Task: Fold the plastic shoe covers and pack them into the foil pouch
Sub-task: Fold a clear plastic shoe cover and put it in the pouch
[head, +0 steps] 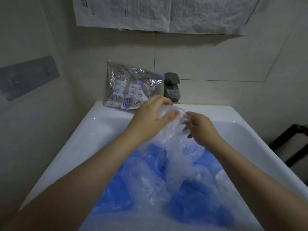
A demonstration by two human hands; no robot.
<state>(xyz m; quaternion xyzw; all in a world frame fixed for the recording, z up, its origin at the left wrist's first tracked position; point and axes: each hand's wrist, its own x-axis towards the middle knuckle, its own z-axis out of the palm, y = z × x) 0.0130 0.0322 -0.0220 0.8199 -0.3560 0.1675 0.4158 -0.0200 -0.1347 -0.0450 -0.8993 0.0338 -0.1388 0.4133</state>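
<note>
A clear plastic shoe cover [173, 147] hangs over the white sink, lifted by both hands. My left hand [150, 117] grips its bunched top end between thumb and fingers. My right hand [201, 129] pinches the same cover just to the right, fingers curled into the film. Below lies a heap of blue shoe covers [143, 179] filling the sink basin. The silver foil pouch [131, 85] with blue print leans against the tiled wall on the sink's back rim, left of the tap; blue plastic shows at its open top.
The white sink [86, 139] takes up most of the view. A dark metal tap [172, 87] stands at the back rim. Papers [150, 12] hang on the wall above. A dark frame [293, 144] stands to the right of the sink.
</note>
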